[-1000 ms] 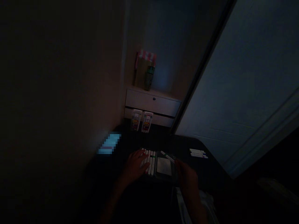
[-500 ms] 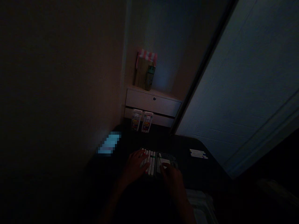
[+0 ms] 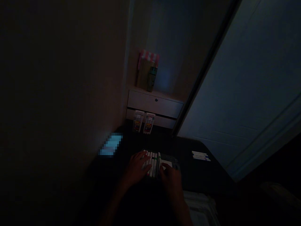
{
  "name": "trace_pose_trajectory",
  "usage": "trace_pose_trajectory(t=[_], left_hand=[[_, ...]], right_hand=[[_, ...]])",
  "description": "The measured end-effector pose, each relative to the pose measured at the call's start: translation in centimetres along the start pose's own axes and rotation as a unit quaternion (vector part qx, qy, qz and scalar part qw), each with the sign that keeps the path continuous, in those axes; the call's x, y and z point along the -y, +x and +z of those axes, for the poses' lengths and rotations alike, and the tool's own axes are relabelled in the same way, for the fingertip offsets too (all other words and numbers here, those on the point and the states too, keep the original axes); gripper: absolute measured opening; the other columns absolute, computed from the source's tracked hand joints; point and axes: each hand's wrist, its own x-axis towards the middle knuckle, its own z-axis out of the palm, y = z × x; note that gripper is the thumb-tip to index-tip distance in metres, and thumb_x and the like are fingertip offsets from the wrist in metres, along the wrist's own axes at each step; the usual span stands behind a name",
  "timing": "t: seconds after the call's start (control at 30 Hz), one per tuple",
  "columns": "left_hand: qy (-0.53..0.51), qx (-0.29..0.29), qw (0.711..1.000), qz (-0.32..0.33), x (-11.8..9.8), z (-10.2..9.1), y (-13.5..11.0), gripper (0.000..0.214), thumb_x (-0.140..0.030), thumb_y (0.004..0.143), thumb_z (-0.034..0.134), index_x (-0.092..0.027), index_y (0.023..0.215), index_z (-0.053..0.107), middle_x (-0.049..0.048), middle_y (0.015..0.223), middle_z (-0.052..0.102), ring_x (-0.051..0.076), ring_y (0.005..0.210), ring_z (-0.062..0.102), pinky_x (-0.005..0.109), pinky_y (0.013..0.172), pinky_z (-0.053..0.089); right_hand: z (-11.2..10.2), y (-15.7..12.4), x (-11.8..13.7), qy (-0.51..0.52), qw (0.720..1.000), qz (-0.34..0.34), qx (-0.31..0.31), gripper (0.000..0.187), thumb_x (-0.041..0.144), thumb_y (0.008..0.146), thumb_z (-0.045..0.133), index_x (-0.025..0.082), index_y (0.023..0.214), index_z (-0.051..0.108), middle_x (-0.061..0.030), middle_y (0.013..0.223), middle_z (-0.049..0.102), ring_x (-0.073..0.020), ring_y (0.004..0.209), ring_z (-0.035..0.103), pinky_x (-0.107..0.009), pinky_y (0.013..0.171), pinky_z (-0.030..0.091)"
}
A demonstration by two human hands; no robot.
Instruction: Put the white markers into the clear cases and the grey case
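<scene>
A clear hinged case (image 3: 175, 160) lies spread out on the dark table, with a row of white markers (image 3: 153, 166) in its left half. Over the left end of that row rests my left hand (image 3: 136, 166), fingers spread and touching the markers. My right hand (image 3: 171, 175) is closed on a single white marker (image 3: 160, 158), which stands out beyond the fingertips close to the right end of the row. A pale label or card (image 3: 167, 164) shows in the case's right half, partly covered by the right hand.
Several white markers (image 3: 201, 156) lie together at the right on the table (image 3: 188, 147). Two clear packs (image 3: 149, 124) stand against the drawers (image 3: 155, 102). A glowing pixelated screen (image 3: 111, 145) is at left, a clear plastic bin (image 3: 202, 207) at lower right. The room is dim.
My right hand has moved slightly left with the marker, bringing it nearer the row. My left hand stays over the markers. The view has shifted slightly.
</scene>
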Motion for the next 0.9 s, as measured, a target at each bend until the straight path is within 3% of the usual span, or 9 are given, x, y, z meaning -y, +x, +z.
trace_pose_trajectory(t=[0.3,0.57,0.9], left_hand=[[0.000,0.006,1.000,-0.007,-0.29,-0.22,-0.07,0.037,-0.038,0.097,0.064,-0.027,0.131,0.071,0.0090,0.152,0.059,0.030,0.143,0.051,0.050,0.119,0.039],[-0.002,0.002,1.000,-0.002,-0.07,-0.03,-0.05,0.036,-0.037,0.097,0.063,-0.028,0.132,0.070,0.0084,0.151,0.060,0.029,0.143,0.052,0.050,0.118,0.040],[-0.009,-0.005,1.000,0.004,0.08,0.03,-0.12,0.036,-0.037,0.096,0.064,-0.028,0.131,0.070,0.0080,0.151,0.060,0.029,0.143,0.051,0.050,0.119,0.039]], right_hand=[[0.03,-0.43,0.31,0.008,1.000,0.025,0.007,0.039,0.029,0.101,0.045,0.015,0.121,0.076,-0.0113,0.081,0.081,-0.0207,0.068,0.075,-0.024,0.058,0.044],[0.79,-0.45,-0.03,0.013,1.000,-0.017,0.006,0.036,0.029,0.099,0.050,0.015,0.120,0.076,-0.0087,0.075,0.079,-0.0204,0.065,0.074,-0.024,0.058,0.044],[-0.17,-0.51,0.38,0.009,0.998,-0.030,0.045,0.039,0.028,0.099,0.050,0.015,0.127,0.073,-0.0100,0.086,0.081,-0.0212,0.073,0.075,-0.025,0.068,0.049]])
